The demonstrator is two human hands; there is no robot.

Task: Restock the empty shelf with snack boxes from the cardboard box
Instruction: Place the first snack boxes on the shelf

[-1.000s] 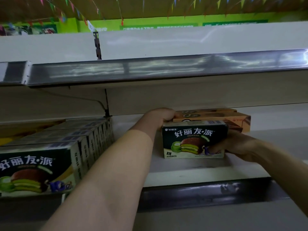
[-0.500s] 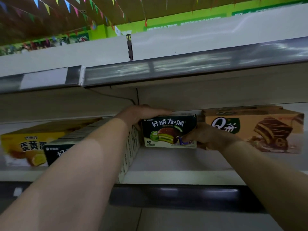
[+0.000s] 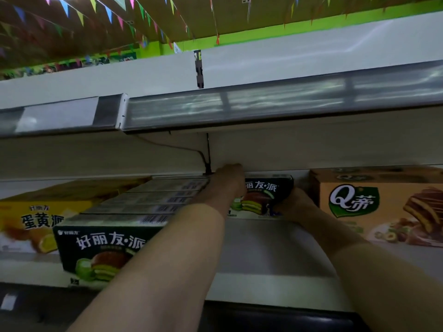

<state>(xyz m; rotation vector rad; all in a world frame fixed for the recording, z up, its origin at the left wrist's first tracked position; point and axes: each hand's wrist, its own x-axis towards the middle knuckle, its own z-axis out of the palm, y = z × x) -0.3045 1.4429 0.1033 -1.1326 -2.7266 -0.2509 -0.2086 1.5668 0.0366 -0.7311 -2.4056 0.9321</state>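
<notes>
A dark green snack box (image 3: 266, 196) with a chocolate pie picture stands deep on the white shelf (image 3: 268, 276), near the back wall. My left hand (image 3: 227, 180) grips its top left corner, fingers over the top. My right hand (image 3: 294, 204) holds its lower right corner. To the left, a row of several identical dark green boxes (image 3: 103, 245) runs from the front edge toward the back. The cardboard box is out of sight.
A yellow snack box (image 3: 31, 224) stands at the far left and an orange Q-brand box (image 3: 381, 207) at the right. The upper shelf's rail (image 3: 263, 109) hangs low overhead. A black cable (image 3: 203, 159) runs down the back wall. Bare shelf lies between the rows.
Both hands have pushed the dark green box further back on the shelf, beside the row of matching boxes. The view has tilted up and shifted left.
</notes>
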